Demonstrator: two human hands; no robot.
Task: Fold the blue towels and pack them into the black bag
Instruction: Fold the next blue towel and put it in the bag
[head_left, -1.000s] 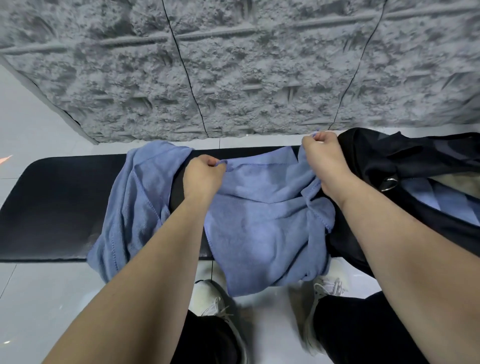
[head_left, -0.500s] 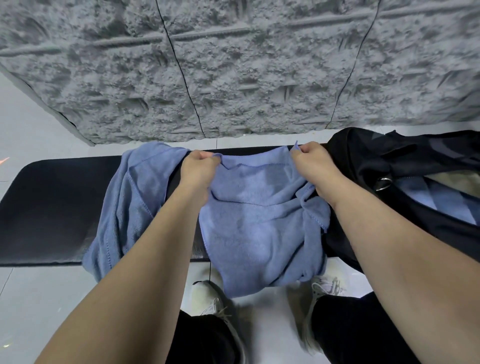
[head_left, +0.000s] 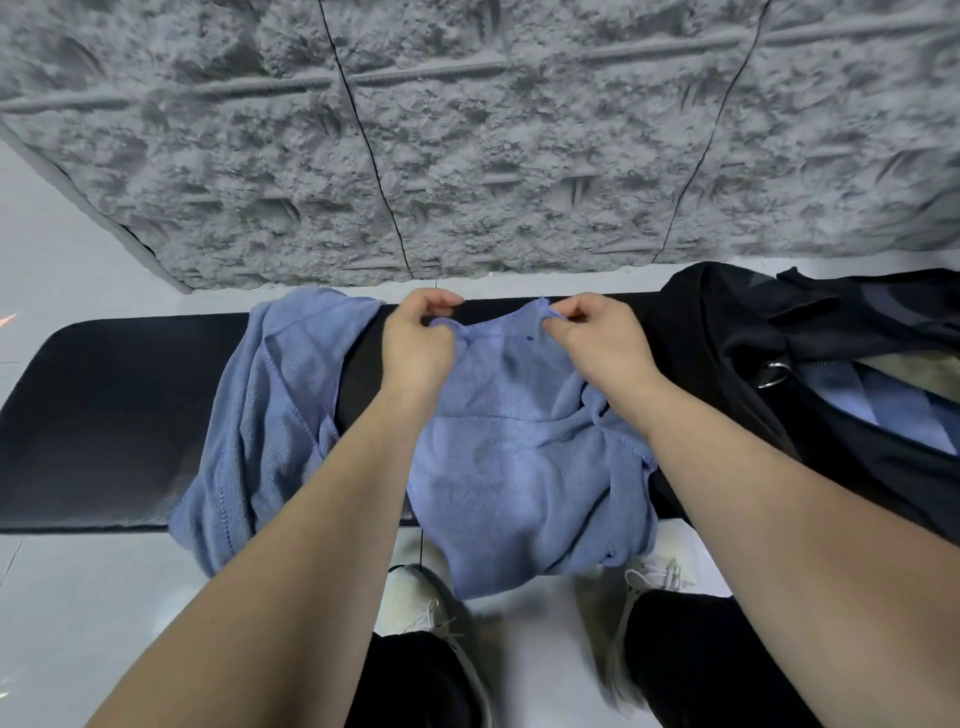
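A blue towel (head_left: 519, 467) lies crumpled across the middle of a black padded bench (head_left: 104, 415), its lower part hanging over the near edge. My left hand (head_left: 418, 343) and my right hand (head_left: 597, 338) each pinch its far edge, close together. A second blue towel (head_left: 270, 415) is heaped on the bench to the left. At the right end sits the black bag (head_left: 727, 338), open, with folded blue towels (head_left: 893, 410) visible inside.
A rough grey stone-pattern wall (head_left: 467, 130) rises just behind the bench. Pale tiled floor (head_left: 78, 623) surrounds it. My white shoes (head_left: 415, 608) and dark trouser legs stand below the bench's near edge.
Both hands have slid inward along the towel's far edge and now hold it closer together. The edge between them has bunched up and the towel has narrowed.
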